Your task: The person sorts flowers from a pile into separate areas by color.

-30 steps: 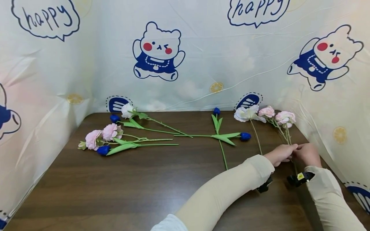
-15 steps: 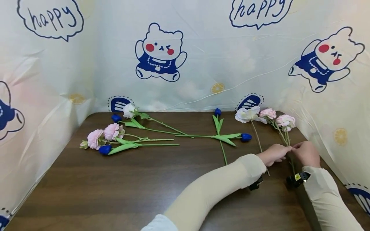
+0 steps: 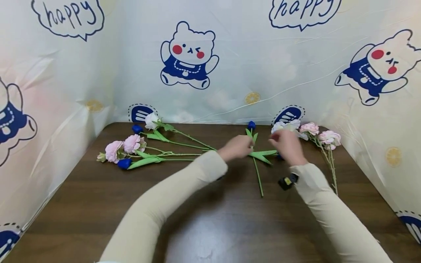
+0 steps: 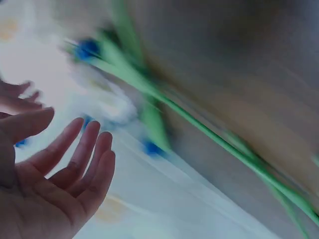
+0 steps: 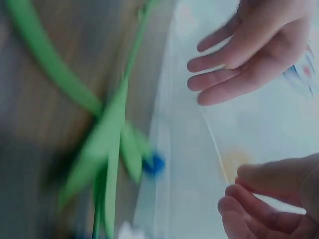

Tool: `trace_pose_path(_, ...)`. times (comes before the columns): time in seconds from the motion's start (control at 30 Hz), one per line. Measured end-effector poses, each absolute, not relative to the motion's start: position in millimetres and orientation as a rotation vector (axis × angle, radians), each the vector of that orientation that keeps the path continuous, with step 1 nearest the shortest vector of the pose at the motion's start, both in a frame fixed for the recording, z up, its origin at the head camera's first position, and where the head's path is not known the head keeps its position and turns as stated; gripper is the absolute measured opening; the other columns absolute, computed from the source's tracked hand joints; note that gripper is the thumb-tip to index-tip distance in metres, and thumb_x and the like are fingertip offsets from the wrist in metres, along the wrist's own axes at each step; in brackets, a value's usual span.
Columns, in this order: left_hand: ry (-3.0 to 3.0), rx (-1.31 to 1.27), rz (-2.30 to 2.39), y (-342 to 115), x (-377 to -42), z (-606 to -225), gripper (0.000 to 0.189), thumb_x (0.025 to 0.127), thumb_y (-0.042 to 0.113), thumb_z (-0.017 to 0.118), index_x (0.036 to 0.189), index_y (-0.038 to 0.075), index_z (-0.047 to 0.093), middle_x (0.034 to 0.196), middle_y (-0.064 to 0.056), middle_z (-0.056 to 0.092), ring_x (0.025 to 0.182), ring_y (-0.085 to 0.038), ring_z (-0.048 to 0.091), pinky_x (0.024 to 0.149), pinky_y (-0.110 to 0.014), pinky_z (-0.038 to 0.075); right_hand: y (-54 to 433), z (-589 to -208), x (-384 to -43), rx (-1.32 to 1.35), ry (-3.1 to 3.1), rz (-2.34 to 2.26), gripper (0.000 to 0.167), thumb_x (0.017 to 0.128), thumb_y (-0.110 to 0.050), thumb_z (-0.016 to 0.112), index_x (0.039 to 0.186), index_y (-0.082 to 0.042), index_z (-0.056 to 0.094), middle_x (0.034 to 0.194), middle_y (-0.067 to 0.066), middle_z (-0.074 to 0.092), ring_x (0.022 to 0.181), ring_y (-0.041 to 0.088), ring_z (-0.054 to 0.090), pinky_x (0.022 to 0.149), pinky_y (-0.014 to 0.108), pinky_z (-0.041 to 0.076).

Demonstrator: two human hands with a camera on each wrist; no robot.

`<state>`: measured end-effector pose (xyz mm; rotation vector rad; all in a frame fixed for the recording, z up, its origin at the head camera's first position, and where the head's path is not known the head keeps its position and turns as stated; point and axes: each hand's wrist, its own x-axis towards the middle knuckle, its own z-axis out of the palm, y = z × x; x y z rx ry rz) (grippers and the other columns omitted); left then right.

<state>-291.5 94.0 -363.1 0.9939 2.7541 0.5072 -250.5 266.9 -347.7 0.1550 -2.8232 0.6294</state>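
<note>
Both hands hang over the middle back of the dark table, holding nothing. My left hand (image 3: 237, 147) hovers beside the leaves of two crossed blue tulips. In the left wrist view its fingers (image 4: 87, 149) are relaxed and spread. My right hand (image 3: 289, 146) is just right of the crossing, its fingers loosely curled with the thumb near the fingertips. One tulip's blue head (image 3: 251, 125) points to the back; the other's (image 3: 280, 157) is mostly hidden behind the right hand. A white flower (image 3: 294, 126) is partly covered by that hand. Both wrist views are blurred.
A pink flower spray (image 3: 330, 139) with two blooms lies at the right on a branching stem. At the left lie pink blooms (image 3: 114, 151), a white rose (image 3: 151, 120) and two more blue tulips (image 3: 124, 163). A printed curtain (image 3: 230, 91) borders the table.
Both hands have let go of the pink spray's stem at the right and moved left, separating from each other. The spray stays on the table. The head view has shifted slightly.
</note>
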Motion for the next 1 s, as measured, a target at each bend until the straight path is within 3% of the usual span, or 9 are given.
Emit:
trace_pose_path(0.13, 2.860, 0.915, 0.222, 51, -310, -377, 0.013, 0.095, 0.008, 0.050, 0.087, 0.006, 0.061, 0.087, -0.009, 0.063, 0.070, -0.016, 0.049, 0.061, -0.029, 0.041, 220, -360, -278, 0.313, -2.979, 0.609, 0.011, 0.085, -0.007, 0.065, 0.091, 0.000, 0.072, 0.088, 0.014, 0.071, 0.078, 0.025, 0.065, 0.071, 0.040, 0.052)
trace_pose_path(0.2, 2.871, 0.913, 0.138, 40, -315, -384, 0.015, 0.095, 0.005, 0.047, 0.089, 0.005, 0.060, 0.089, -0.010, 0.063, 0.070, -0.016, 0.049, 0.060, -0.029, 0.040, 204, -370, -288, 0.400, -3.032, 0.564, 0.007, 0.084, -0.003, 0.064, 0.083, -0.001, 0.071, 0.077, 0.010, 0.069, 0.070, 0.020, 0.062, 0.065, 0.034, 0.052)
trace_pose_path(0.3, 2.850, 0.917, 0.115, 30, -317, -394, 0.014, 0.095, 0.003, 0.047, 0.093, 0.005, 0.061, 0.089, -0.011, 0.064, 0.068, -0.015, 0.047, 0.058, -0.028, 0.037, 188, -383, -299, 0.547, -3.068, 0.499, 0.022, 0.080, 0.005, 0.059, 0.060, -0.004, 0.059, 0.056, 0.001, 0.049, 0.054, 0.013, 0.043, 0.052, 0.025, 0.038)
trace_pose_path(0.4, 2.834, 0.903, 0.156, 26, -316, -401, 0.013, 0.094, 0.001, 0.048, 0.090, 0.006, 0.060, 0.082, -0.010, 0.062, 0.063, -0.015, 0.042, 0.055, -0.027, 0.034, 178, -393, -304, 0.625, -3.094, 0.448, 0.032, 0.075, 0.010, 0.057, 0.052, -0.010, 0.045, 0.051, -0.003, 0.033, 0.051, 0.013, 0.029, 0.048, 0.024, 0.026)
trace_pose_path(0.6, 2.861, 0.879, 0.182, 24, -316, -405, 0.015, 0.092, 0.001, 0.051, 0.084, 0.007, 0.062, 0.071, -0.006, 0.059, 0.057, -0.012, 0.041, 0.052, -0.025, 0.032, 173, -405, -308, 0.672, -3.093, 0.334, 0.027, 0.075, 0.011, 0.059, 0.055, -0.007, 0.056, 0.052, -0.003, 0.046, 0.052, 0.012, 0.034, 0.047, 0.023, 0.029)
trace_pose_path(0.73, 2.858, 0.897, 0.272, 24, -316, -404, 0.019, 0.091, -0.002, 0.053, 0.082, 0.008, 0.067, 0.066, -0.002, 0.057, 0.055, -0.010, 0.039, 0.051, -0.023, 0.032, 172, -403, -307, 0.663, -3.078, 0.294, 0.038, 0.080, 0.009, 0.055, 0.050, -0.012, 0.045, 0.049, -0.003, 0.039, 0.049, 0.011, 0.032, 0.046, 0.023, 0.027)
trace_pose_path(0.87, 2.880, 0.906, 0.405, 18, -311, -396, 0.029, 0.091, -0.005, 0.051, 0.066, 0.009, 0.054, 0.057, 0.004, 0.037, 0.054, -0.010, 0.028, 0.051, -0.023, 0.026, 165, -389, -305, 0.679, -3.048, 0.296, 0.043, 0.084, 0.009, 0.050, 0.051, -0.014, 0.036, 0.050, -0.003, 0.032, 0.050, 0.012, 0.028, 0.047, 0.024, 0.025)
trace_pose_path(1.0, 2.926, 0.896, 0.458, 11, -302, -382, 0.025, 0.091, 0.001, 0.056, 0.067, 0.005, 0.062, 0.054, 0.005, 0.040, 0.051, -0.009, 0.031, 0.049, -0.023, 0.028, 160, -372, -301, 0.739, -2.984, 0.225, 0.037, 0.087, 0.007, 0.054, 0.055, -0.009, 0.050, 0.055, -0.001, 0.046, 0.053, 0.011, 0.034, 0.051, 0.025, 0.028)
